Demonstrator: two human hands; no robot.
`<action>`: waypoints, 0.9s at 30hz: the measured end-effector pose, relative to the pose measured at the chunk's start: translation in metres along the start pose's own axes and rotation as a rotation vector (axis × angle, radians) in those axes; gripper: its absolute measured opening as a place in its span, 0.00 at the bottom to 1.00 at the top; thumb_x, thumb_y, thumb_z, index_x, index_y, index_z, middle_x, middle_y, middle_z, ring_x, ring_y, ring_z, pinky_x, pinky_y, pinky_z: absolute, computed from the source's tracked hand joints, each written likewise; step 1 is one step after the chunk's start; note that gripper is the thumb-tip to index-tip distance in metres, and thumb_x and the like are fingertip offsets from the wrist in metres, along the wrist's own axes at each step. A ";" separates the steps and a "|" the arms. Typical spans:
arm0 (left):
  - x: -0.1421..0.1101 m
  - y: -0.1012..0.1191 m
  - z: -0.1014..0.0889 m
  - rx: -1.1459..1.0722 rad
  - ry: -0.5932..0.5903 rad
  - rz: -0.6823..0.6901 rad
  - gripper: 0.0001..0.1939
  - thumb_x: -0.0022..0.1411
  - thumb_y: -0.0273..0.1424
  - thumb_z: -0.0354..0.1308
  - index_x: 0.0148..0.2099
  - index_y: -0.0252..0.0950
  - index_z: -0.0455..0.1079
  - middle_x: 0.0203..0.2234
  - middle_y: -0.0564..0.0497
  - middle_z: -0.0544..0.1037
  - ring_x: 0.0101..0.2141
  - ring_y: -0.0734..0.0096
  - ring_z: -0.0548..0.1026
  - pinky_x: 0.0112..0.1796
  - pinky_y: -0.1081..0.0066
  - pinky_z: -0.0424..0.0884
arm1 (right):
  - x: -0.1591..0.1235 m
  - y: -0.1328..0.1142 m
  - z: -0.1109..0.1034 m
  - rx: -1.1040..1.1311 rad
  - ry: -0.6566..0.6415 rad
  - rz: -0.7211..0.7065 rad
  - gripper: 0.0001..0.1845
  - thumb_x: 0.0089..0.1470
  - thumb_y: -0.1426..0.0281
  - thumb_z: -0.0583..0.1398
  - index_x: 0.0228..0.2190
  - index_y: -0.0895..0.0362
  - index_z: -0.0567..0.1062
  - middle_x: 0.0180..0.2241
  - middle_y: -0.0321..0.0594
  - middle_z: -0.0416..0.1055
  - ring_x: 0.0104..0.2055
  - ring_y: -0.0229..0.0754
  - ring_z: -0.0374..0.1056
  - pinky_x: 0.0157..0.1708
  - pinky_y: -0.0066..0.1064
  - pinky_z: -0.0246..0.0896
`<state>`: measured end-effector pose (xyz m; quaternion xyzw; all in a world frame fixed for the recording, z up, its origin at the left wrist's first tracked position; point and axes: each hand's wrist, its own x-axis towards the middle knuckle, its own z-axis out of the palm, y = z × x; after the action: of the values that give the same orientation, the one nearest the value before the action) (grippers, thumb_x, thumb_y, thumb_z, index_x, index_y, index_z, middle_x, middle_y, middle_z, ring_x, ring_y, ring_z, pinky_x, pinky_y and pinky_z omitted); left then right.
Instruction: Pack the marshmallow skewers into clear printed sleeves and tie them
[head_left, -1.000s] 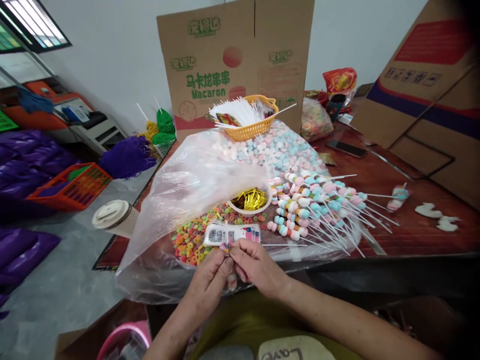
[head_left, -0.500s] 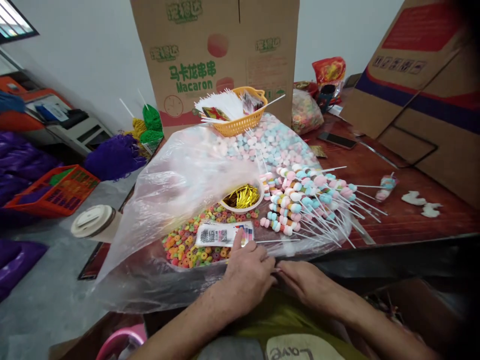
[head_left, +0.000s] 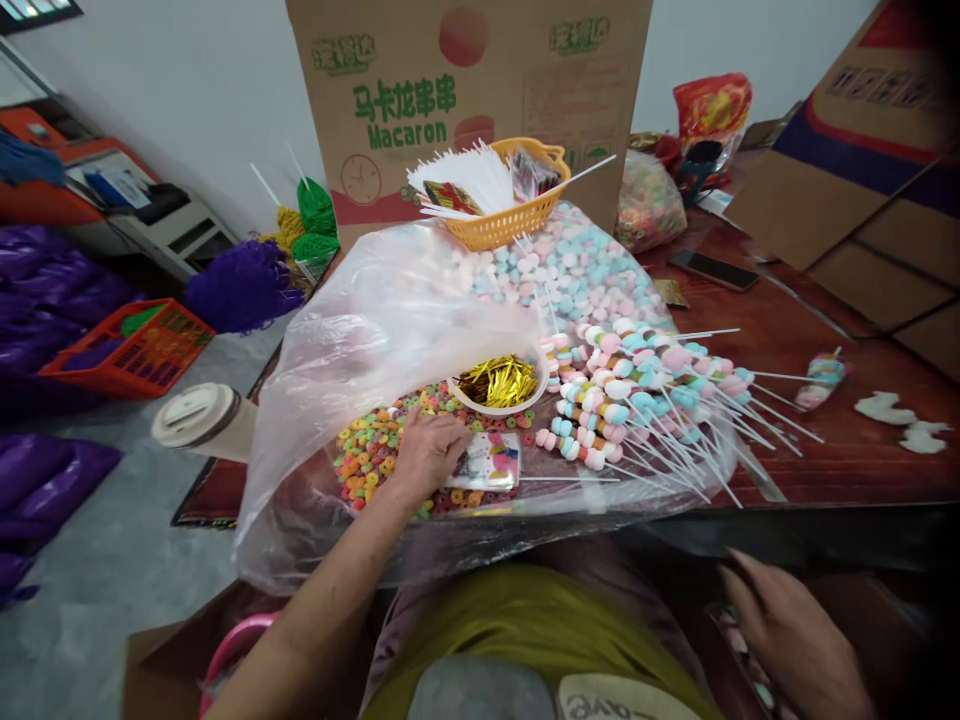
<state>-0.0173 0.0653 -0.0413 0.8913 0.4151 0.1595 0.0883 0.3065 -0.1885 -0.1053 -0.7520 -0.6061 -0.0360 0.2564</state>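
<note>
My left hand point(head_left: 429, 452) rests on the left end of a small stack of printed plastic packets point(head_left: 491, 465), its fingers bent at the packets' edge. Under and around them lie colourful cereal rings point(head_left: 364, 465). Low on the right, blurred, my right hand point(head_left: 795, 625) is over a dark box area, fingers stretched and slightly apart. Beside and below it is a marshmallow skewer point(head_left: 742, 655), partly covered by the hand. A white bowl of gold twist ties point(head_left: 499, 382) sits behind the packets. Many marshmallow skewers point(head_left: 637, 390) are piled to their right.
Clear plastic sheeting point(head_left: 360, 300) covers loose marshmallows point(head_left: 577, 260). A yellow basket point(head_left: 502, 225) of white sticks stands before a cardboard box point(head_left: 480, 80). A lidded cup point(head_left: 206, 420) is at the left edge; a phone point(head_left: 714, 270) and a wrapped skewer point(head_left: 823, 378) lie right.
My hands have parted from being together at the table's front edge. The left moved leftward onto the packets' left end; the right swung down and right. The view shifted slightly.
</note>
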 end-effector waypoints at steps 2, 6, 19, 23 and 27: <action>-0.004 0.005 -0.013 -0.012 0.090 0.075 0.10 0.61 0.31 0.50 0.34 0.41 0.73 0.37 0.54 0.79 0.40 0.69 0.72 0.54 0.56 0.46 | 0.052 -0.047 0.020 0.163 0.026 -0.219 0.11 0.57 0.64 0.52 0.32 0.56 0.72 0.30 0.43 0.71 0.32 0.42 0.67 0.35 0.36 0.64; -0.017 0.026 -0.047 -0.022 0.058 0.239 0.09 0.61 0.27 0.50 0.34 0.39 0.71 0.34 0.54 0.78 0.40 0.70 0.71 0.55 0.56 0.46 | 0.134 -0.156 0.030 0.416 0.000 -0.452 0.16 0.53 0.67 0.57 0.44 0.60 0.67 0.42 0.51 0.67 0.45 0.49 0.61 0.43 0.41 0.59; -0.058 0.057 -0.021 -0.471 -0.197 -0.106 0.08 0.58 0.31 0.53 0.28 0.35 0.67 0.22 0.54 0.71 0.24 0.76 0.68 0.26 0.77 0.60 | 0.116 -0.173 0.030 0.689 -0.398 -0.448 0.08 0.56 0.73 0.51 0.25 0.57 0.63 0.25 0.37 0.62 0.29 0.38 0.58 0.28 0.27 0.53; -0.051 0.057 -0.031 -0.611 -0.339 -0.048 0.10 0.60 0.32 0.52 0.28 0.34 0.68 0.23 0.55 0.71 0.26 0.76 0.68 0.28 0.78 0.61 | 0.110 -0.170 0.021 0.737 -0.466 -0.459 0.08 0.58 0.74 0.49 0.27 0.56 0.63 0.27 0.38 0.63 0.31 0.37 0.58 0.30 0.27 0.55; -0.052 0.062 -0.031 -0.551 -0.275 -0.093 0.08 0.54 0.34 0.59 0.36 0.35 0.68 0.28 0.53 0.72 0.29 0.73 0.68 0.30 0.76 0.61 | 0.102 -0.170 0.030 0.634 -0.357 -0.427 0.11 0.59 0.71 0.48 0.25 0.56 0.63 0.22 0.36 0.61 0.26 0.36 0.56 0.25 0.27 0.52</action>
<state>-0.0154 -0.0132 -0.0057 0.8272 0.3807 0.1397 0.3889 0.1670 -0.0623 -0.0356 -0.4878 -0.7644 0.2308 0.3529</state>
